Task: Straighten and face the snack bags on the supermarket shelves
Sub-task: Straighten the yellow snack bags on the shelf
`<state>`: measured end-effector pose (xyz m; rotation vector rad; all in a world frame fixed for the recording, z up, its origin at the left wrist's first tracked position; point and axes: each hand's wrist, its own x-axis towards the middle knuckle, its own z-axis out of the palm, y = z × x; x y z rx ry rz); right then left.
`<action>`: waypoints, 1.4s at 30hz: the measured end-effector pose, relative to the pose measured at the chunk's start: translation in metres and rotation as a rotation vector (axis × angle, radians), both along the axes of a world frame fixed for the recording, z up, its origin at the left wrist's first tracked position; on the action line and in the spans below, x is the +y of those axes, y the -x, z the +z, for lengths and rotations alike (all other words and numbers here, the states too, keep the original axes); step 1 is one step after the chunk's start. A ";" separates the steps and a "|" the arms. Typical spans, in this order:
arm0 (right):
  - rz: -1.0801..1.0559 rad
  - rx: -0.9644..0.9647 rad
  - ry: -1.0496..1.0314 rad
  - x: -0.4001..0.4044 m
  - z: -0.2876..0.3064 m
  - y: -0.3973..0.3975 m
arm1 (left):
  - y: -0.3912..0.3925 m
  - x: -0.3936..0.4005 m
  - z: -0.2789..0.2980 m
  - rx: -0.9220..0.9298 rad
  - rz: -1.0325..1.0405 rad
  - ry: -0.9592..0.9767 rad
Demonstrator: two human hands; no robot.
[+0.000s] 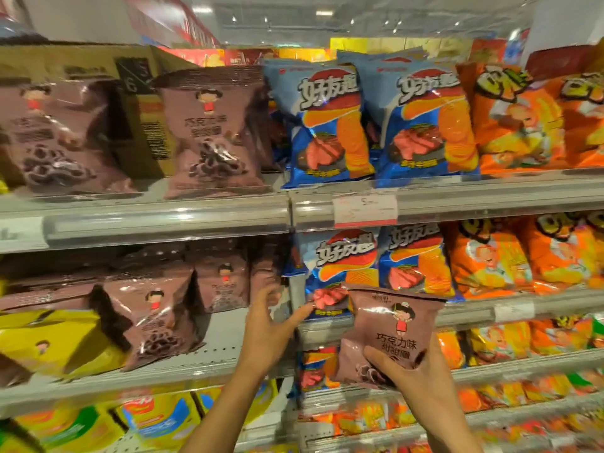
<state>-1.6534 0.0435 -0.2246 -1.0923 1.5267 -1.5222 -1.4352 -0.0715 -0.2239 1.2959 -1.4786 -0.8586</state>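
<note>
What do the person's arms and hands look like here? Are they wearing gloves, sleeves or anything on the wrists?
Both forearms are bare as far as the picture shows: no sleeves reach into view. The left hand and the right hand wear no gloves. No watch, bracelet or ring can be seen on either, though the picture is somewhat blurred, so something small might be missed.

Cardboard box (143, 103) — price tag (365, 206)

Supermarket aisle: tiered shelves (170, 220) of snack bags (330, 122), price tag (365, 207).
</note>
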 end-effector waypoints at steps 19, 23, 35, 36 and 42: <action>0.174 0.219 0.026 -0.110 -0.018 -0.195 | -0.175 0.039 -0.064 -0.912 0.189 0.331; 0.251 0.205 0.010 -0.136 -0.038 -0.191 | -0.173 0.037 -0.064 -0.809 0.235 0.287; 0.349 0.215 -0.313 -0.157 -0.032 -0.188 | -0.168 0.039 -0.071 -0.781 0.291 0.262; 0.349 0.230 -0.315 -0.155 -0.031 -0.189 | -0.168 0.039 -0.072 -0.789 0.298 0.261; 0.280 0.375 -0.225 -0.136 -0.031 -0.189 | -0.168 0.042 -0.076 -0.751 0.314 0.287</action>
